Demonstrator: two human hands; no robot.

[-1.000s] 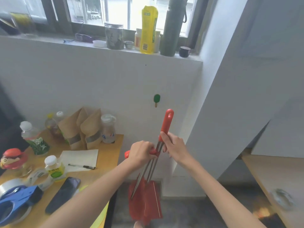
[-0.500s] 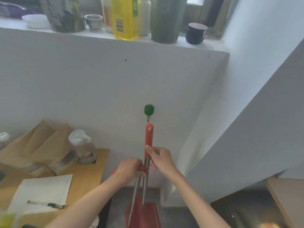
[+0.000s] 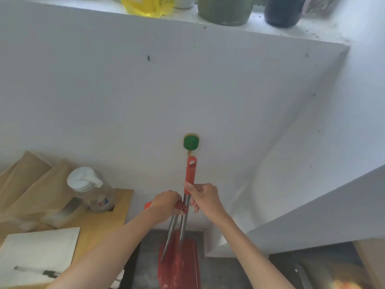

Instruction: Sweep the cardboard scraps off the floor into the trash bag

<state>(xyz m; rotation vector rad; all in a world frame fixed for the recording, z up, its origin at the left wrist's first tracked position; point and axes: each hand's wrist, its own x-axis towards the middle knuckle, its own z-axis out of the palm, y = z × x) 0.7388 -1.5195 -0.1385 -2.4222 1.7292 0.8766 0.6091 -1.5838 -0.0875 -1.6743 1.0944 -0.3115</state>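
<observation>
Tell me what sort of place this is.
Probably a lived-in workroom or office corner, not a kitchen: a wooden desk with white paper and brown paper pouches, bottles on a white windowsill, a green wall hook.

Two bare forearms enter from the lower edge; no sleeves, cuffs or gloves on either; left hand point(image 3: 166, 202) and right hand point(image 3: 205, 196) bare; no watch or ring discernible, though blur could hide a thin one; nails short, apparently unpainted.
</observation>
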